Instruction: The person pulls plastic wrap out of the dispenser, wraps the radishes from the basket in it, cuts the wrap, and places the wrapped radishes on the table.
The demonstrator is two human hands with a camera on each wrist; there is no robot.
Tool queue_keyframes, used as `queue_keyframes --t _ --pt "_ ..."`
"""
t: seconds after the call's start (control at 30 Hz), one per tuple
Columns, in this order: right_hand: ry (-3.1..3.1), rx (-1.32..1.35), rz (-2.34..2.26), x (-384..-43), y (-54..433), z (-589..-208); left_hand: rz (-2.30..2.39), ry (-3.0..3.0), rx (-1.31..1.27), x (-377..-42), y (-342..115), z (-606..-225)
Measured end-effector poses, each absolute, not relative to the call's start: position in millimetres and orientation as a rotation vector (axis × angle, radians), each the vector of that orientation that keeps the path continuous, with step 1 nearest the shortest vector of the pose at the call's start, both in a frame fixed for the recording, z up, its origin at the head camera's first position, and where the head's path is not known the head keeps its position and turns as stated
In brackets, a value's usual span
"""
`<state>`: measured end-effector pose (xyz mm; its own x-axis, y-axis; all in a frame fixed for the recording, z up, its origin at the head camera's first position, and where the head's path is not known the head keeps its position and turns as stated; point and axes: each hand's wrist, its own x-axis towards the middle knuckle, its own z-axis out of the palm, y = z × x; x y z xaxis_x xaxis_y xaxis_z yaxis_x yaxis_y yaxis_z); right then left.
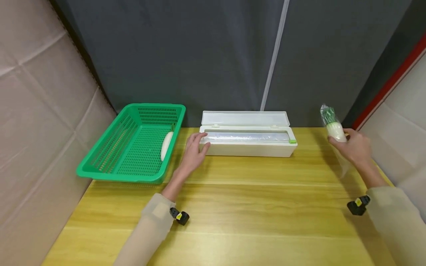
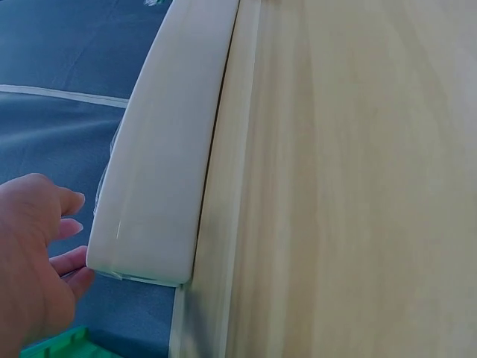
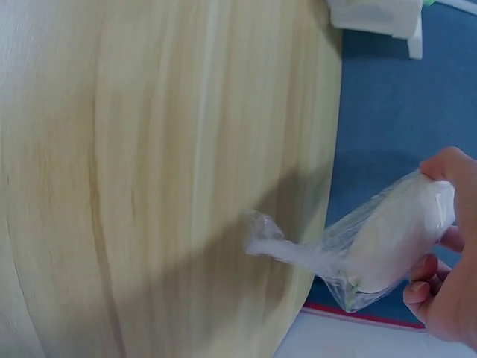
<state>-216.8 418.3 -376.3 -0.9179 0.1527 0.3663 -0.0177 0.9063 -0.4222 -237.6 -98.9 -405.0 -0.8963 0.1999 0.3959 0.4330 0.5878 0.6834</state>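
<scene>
On the right, my right hand [image 1: 356, 146] grips a white radish [image 1: 336, 131] with green leaf stubs, wrapped in clear plastic film. A loose twist of the film [image 3: 291, 252] trails from the radish's end in the right wrist view. My left hand [image 1: 194, 153] is at the left end of a long white cling film box [image 1: 249, 149], thumb and fingers apart. In the left wrist view, fingertips [image 2: 78, 277] are right at the box's corner. The box's lid [image 1: 245, 118] is raised, and a roll of clear film [image 1: 246, 137] shows inside.
A green plastic basket [image 1: 83, 171] stands on the left, with another white radish [image 1: 166, 146] along its right side. The wooden table [image 1: 253, 214] ends at a dark curtain [image 1: 186, 55] behind. Pale walls flank both sides.
</scene>
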Motion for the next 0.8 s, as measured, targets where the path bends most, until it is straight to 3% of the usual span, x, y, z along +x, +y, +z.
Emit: queue_keyframes --t 0.8 --pt "-3.000 -0.215 0.357 -222.4 462.3 -390.0 -1.049 -2.606 -0.489 -251.1 -98.7 -407.8"
